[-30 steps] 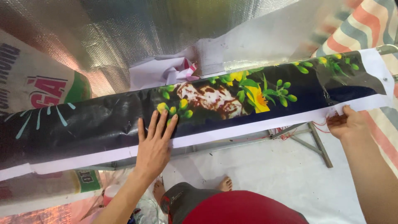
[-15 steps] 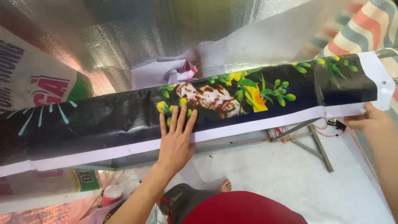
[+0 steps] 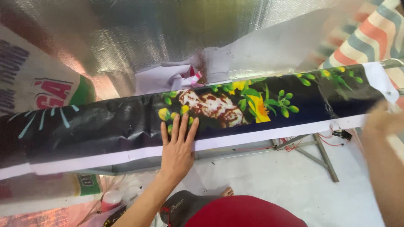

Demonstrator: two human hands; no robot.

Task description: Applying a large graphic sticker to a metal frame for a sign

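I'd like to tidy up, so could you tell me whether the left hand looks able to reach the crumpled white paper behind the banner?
Probably yes. The left hand lies flat on the printed banner, and the crumpled white paper sits just beyond the banner's far edge, with nothing standing between them.

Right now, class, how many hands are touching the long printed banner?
2: the left hand lies flat near the middle of the banner; the blurred right hand is at its right end.
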